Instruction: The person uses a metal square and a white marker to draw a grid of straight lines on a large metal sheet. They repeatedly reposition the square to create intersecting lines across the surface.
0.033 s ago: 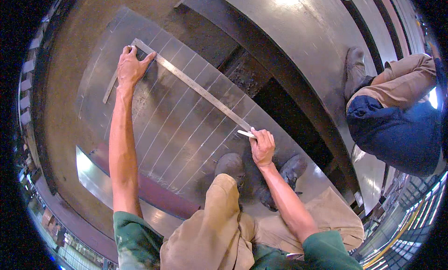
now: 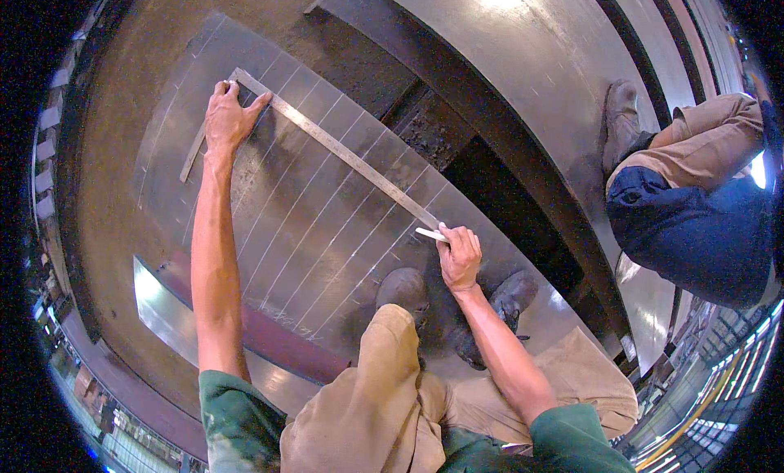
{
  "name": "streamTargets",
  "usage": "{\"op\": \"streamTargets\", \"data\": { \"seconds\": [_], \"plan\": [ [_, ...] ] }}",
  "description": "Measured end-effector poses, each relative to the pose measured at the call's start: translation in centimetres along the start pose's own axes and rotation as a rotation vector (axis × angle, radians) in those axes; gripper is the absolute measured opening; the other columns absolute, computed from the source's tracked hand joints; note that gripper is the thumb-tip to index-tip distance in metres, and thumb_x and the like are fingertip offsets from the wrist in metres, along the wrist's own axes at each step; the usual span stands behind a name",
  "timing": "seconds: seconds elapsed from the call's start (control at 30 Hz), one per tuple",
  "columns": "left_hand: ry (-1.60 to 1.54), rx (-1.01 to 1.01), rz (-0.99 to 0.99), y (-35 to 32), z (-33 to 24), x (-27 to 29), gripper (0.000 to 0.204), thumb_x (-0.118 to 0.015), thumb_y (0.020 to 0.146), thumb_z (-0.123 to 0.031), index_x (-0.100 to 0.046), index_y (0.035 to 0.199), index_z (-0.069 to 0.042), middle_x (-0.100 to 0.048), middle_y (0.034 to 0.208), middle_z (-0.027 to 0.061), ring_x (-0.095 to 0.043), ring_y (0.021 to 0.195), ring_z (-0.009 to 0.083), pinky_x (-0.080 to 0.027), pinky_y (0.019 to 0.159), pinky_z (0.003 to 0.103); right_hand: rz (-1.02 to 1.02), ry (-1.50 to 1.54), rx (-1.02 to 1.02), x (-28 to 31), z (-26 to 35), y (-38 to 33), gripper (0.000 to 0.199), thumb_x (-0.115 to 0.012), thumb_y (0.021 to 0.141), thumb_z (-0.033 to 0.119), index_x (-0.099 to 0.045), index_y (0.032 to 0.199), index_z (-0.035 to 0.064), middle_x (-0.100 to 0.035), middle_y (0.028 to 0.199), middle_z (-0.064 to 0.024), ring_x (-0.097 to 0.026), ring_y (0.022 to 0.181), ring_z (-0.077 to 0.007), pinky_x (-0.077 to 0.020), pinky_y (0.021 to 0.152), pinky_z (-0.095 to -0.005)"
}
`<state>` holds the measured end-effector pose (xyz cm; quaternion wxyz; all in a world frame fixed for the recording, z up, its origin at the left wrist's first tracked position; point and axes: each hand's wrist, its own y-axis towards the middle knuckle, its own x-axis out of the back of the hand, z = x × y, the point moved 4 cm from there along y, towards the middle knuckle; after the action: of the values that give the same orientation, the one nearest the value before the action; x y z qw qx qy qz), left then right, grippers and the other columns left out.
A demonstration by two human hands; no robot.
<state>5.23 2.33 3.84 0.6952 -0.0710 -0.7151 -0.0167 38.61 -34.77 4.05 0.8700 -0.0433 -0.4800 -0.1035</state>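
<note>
While the left hand (image 2: 229,118) bears on its corner, the L-shaped metal square (image 2: 343,153) lies on a marked sheet (image 2: 282,228) — thumb spread wide from the fingers, though whether they close around the edge, one cannot tell. The long arm runs diagonally down to the right hand (image 2: 460,256), whose bent fingers meet its far end; that grip is narrow, pinching a slim white stick (image 2: 429,234) that pokes out to the left. The short arm reaches down past the left wrist.

Around them, it's a crowded scene! The person's boots (image 2: 403,292) stand on the sheet near the right hand, and a trousered knee (image 2: 384,342) rises over its near part. Beyond the sheet's right edge opens a dark gap (image 2: 510,199), and past that a co-worker's boot (image 2: 622,118) rests on another broad plate (image 2: 523,56). Toward the lower left, a reddish-brown strip (image 2: 298,342) shows beside the sheet.

Now the surfaces: grey, smudged metal with a dull sheen, crossed by thin pale lines, roughly parallel; the square is flat, straight-edged and brighter — the stick, matt white.
</note>
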Motion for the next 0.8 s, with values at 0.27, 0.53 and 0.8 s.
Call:
{"op": "streamTargets", "data": {
  "seconds": [0.27, 0.53, 0.8],
  "plan": [
    [-0.286, -0.024, -0.24, 1.2, 4.9, -1.5, 0.027, -0.067, 0.09, -0.026, -0.075, 0.107, -0.006, -0.07, 0.113, 0.0118, -0.066, 0.105, 0.0319, -0.052, 0.09, 0.041, -0.013, 0.023, 0.029, -0.2, 1.0, 0.3, 0.03, -0.076, 0.076, 0.003, -0.069, 0.105, 0.0054, -0.063, 0.085, -0.0104, -0.062, 0.082, -0.0301, -0.0471, 0.073, -0.0403],
    [-0.241, -0.177, -0.339, 1.9, 5.0, -1.1, 0.016, -0.066, 0.089, -0.018, -0.075, 0.096, -0.007, -0.071, 0.1, 0.009, -0.067, 0.095, 0.0298, -0.053, 0.086, 0.04, -0.009, 0.005, 0.038, -0.3, 0.4, 0.0, 0.028, -0.074, 0.08, 0.004, -0.067, 0.107, 0.0063, -0.061, 0.084, -0.0096, -0.059, 0.079, -0.0299, -0.0459, 0.071, -0.04],
    [-0.211, -0.237, -0.382, 1.5, 5.1, -1.1, 0.016, -0.067, 0.087, -0.016, -0.073, 0.099, -0.007, -0.07, 0.103, 0.0093, -0.065, 0.097, 0.0303, -0.053, 0.088, 0.041, 0.016, 0.013, 0.028, -0.6, -0.1, -0.2, 0.029, -0.074, 0.079, 0.002, -0.068, 0.107, 0.0069, -0.062, 0.085, -0.0092, -0.06, 0.079, -0.0295, -0.0457, 0.07, -0.0402]
  ]
}}
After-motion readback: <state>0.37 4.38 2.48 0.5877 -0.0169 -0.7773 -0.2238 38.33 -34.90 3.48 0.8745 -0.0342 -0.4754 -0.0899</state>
